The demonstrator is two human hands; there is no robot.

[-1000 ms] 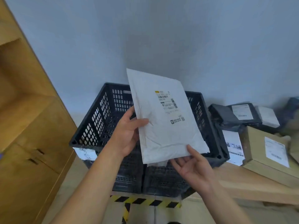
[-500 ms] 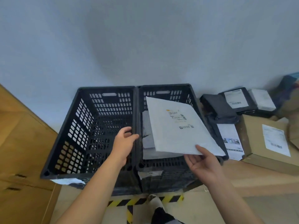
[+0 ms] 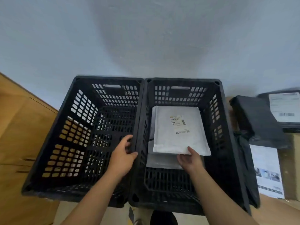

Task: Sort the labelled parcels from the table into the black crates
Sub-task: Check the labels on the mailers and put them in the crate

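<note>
Two black crates stand side by side below me. The left crate point(image 3: 78, 127) looks empty. Inside the right crate point(image 3: 227, 127) a white padded parcel point(image 3: 177, 138) with a printed label lies flat on top of another pale parcel point(image 3: 162, 162). My right hand point(image 3: 190, 159) reaches into that crate with thumb and fingers pinching the white parcel's near edge. My left hand point(image 3: 123, 153) is wrapped over the rim shared by the two crates.
To the right, a black bag parcel point(image 3: 256, 120), another labelled black parcel point(image 3: 284, 109), a white sheet parcel point(image 3: 266, 169) and a brown box point(image 3: 292, 159) lie on the table. A wooden cabinet point(image 3: 19, 127) stands at the left. A grey wall is behind.
The white parcel went from upright in both hands down into the right crate, flat on the other parcel. My left hand let go of it and took the crate rim.
</note>
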